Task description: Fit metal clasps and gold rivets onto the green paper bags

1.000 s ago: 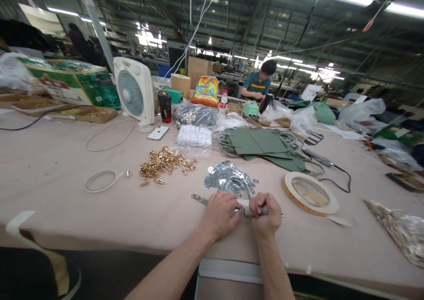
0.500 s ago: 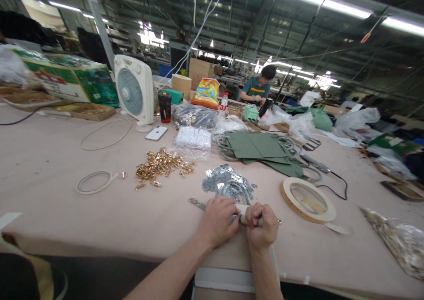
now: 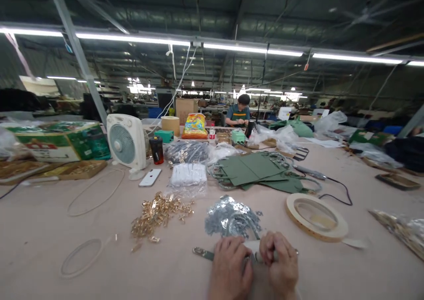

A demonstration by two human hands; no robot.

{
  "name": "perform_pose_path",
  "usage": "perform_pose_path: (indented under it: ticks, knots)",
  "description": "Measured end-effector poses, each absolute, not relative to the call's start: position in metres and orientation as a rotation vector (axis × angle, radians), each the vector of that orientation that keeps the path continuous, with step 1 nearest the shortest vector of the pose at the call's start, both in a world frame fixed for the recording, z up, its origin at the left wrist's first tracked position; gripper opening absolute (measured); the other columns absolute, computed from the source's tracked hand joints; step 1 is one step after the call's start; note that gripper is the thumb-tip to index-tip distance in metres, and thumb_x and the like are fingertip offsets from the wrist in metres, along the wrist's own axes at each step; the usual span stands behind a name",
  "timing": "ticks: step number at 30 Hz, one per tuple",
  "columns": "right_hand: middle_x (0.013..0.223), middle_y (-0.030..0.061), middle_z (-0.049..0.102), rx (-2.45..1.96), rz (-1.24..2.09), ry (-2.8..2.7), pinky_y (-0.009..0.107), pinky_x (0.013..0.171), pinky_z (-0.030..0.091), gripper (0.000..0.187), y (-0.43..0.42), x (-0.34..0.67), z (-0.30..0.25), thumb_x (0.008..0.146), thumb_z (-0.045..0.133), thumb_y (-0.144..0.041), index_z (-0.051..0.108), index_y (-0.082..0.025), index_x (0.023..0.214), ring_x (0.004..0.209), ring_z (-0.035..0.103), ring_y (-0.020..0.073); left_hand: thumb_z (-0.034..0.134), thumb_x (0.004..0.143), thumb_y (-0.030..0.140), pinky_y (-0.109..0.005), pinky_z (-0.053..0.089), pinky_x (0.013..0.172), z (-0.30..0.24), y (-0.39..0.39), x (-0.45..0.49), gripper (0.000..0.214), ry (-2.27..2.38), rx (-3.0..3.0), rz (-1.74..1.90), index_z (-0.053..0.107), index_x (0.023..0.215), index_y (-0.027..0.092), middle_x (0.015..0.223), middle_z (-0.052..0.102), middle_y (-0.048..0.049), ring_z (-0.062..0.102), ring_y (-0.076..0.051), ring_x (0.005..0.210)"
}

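Note:
Close together at the table's near side, both my hands work on a narrow green strap (image 3: 208, 254), whose metal-tipped end sticks out to the left. My left hand (image 3: 231, 264) is closed over the strap and presses it down, fingers bent. My right hand (image 3: 280, 262) is curled into a fist beside it; what lies inside the fist is hidden. Between the hands shows a whitish piece (image 3: 252, 246), its kind unclear. A grey-green cord loop (image 3: 255, 227) rises behind them, in front of a pile of small silver metal plates (image 3: 220, 216).
Gold metal fittings (image 3: 159, 211) are heaped at left, near a thin tape ring (image 3: 79, 260). A large tape roll (image 3: 288, 209) lies at right. Behind are green panels (image 3: 247, 169), a phone (image 3: 150, 177), a fan (image 3: 141, 147) and a corded tool (image 3: 311, 172). A person (image 3: 238, 112) sits beyond.
My view has tilted up and levelled, so the table and hands sit lower in the picture. Both hands stay close together at the strap.

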State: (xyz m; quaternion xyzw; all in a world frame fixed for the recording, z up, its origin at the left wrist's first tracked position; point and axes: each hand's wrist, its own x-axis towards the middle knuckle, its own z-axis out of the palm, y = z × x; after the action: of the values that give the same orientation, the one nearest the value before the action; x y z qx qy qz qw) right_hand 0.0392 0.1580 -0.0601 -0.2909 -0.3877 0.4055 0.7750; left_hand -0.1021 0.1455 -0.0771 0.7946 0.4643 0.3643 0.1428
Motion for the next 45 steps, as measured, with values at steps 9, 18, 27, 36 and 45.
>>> perform_pose_path:
  ticks: [9,18,27,36,45]
  knots:
    - [0.058,-0.0053,0.046,-0.748,0.903,-0.762,0.018,0.04,0.026,0.034,0.157,0.054,-0.038,0.099,0.061,-0.043,0.06,-0.018,0.076,0.043,0.04,0.0066,0.063,0.09,0.018,-0.053,0.04,0.109,-0.071,0.145,-0.101,0.02,1.349,2.275,0.994,0.068,0.106,0.029,0.132,0.069,-0.0021,0.055,-0.028,0.124]
    - [0.053,-0.0062,0.04,-0.673,0.829,-0.911,0.021,0.041,0.026,0.039,0.156,0.036,-0.059,0.103,0.054,-0.036,0.056,-0.019,0.067,0.041,0.036,0.0072,0.064,0.089,0.019,-0.049,0.039,0.109,-0.07,0.144,-0.102,0.02,1.364,2.294,0.956,0.068,0.105,0.029,0.129,0.069,-0.0004,0.055,-0.026,0.124]
    - [0.053,-0.0064,0.038,-0.65,0.743,-0.971,0.023,0.044,0.029,0.035,0.152,0.031,-0.068,0.101,0.056,-0.032,0.058,-0.019,0.069,0.044,0.038,0.0096,0.063,0.091,0.021,-0.049,0.038,0.11,-0.07,0.148,-0.103,0.016,1.367,2.283,0.916,0.067,0.105,0.028,0.13,0.069,-0.0017,0.055,-0.027,0.125]
    - [0.052,-0.0065,0.037,-0.765,0.682,-0.974,0.023,0.042,0.03,0.035,0.159,0.025,-0.065,0.1,0.055,-0.037,0.06,-0.02,0.069,0.042,0.035,0.0093,0.062,0.093,0.022,-0.048,0.039,0.109,-0.072,0.151,-0.104,0.015,1.371,2.279,0.916,0.067,0.105,0.029,0.129,0.069,0.0001,0.056,-0.025,0.123]
    - [0.051,-0.0058,0.04,-0.849,0.629,-1.024,0.023,0.041,0.029,0.04,0.169,0.021,-0.069,0.101,0.055,-0.041,0.058,-0.02,0.068,0.042,0.036,0.0095,0.061,0.091,0.019,-0.046,0.039,0.109,-0.073,0.151,-0.104,0.018,1.374,2.24,0.937,0.068,0.104,0.029,0.127,0.069,0.0006,0.055,-0.024,0.124]
